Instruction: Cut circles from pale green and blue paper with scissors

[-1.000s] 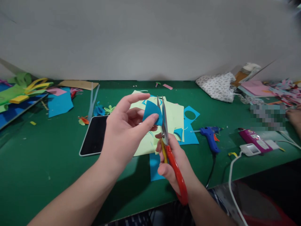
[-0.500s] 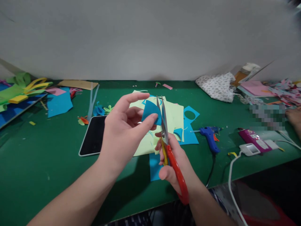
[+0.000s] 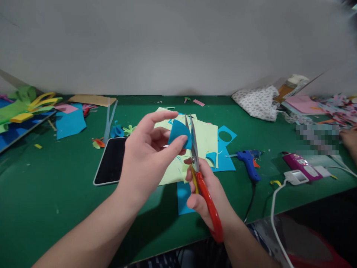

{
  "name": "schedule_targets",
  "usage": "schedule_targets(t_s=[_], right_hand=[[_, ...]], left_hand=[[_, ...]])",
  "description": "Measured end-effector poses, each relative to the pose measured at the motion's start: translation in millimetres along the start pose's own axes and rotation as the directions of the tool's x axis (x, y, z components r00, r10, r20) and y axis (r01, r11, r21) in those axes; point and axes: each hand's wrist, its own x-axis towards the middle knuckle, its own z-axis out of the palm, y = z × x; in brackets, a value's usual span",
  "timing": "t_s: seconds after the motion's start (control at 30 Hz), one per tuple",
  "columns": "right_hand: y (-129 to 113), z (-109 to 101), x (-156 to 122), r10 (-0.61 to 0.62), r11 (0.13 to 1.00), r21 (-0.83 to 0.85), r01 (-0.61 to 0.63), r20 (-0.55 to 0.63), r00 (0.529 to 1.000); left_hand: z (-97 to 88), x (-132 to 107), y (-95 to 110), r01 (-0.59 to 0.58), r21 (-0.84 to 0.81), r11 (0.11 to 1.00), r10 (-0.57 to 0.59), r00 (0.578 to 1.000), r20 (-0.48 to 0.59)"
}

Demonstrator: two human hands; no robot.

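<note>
Left hand (image 3: 143,152) pinches blue paper (image 3: 177,130) beneath thumb; scissors (image 3: 203,183) (right hand (image 3: 216,190) gripping) alongside.

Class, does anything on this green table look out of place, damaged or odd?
The glue gun lies on its side on the table, without a visible stand. Right of it, a pixelated patch hides detail. The scissors look undamaged.

Head camera looks forward and down at a nearby table (image 3: 69,178)

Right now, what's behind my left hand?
Behind the left hand, part of a tablet and pale green paper show. The tablet's right end is covered, so I can't tell whether anything lies there.
</note>
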Motion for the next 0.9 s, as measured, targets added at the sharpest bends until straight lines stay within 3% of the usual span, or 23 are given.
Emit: schedule_targets(t_s=[0.33, 0.5, 0.63, 0.9], right_hand=[[-2, 1, 0, -0.003, 0.997, 0.073, 0.002, 0.009, 1.000], [-4, -1, -3, 0.090, 0.986, 0.138, -0.095, 0.041, 0.995], [0, -2, -3, 0.071, 0.992, 0.103, -0.074, 0.032, 0.997], [-8, 0, -2, 0.160, 0.976, 0.145, -0.165, 0.048, 0.986]], left_hand=[[-1.6, 0, -1, 0.003, -0.012, 1.000, -0.002, 1.000, 0.010], [-3.0, 3, -2, -0.003, -0.009, 1.000, 0.003, 1.000, 0.007], [-2.7, 2, 1, 0.017, -0.006, 1.000, -0.017, 1.000, 0.023], [-2.9, 0, 2, 0.036, 0.026, 0.999, -0.037, 0.999, 0.033]])
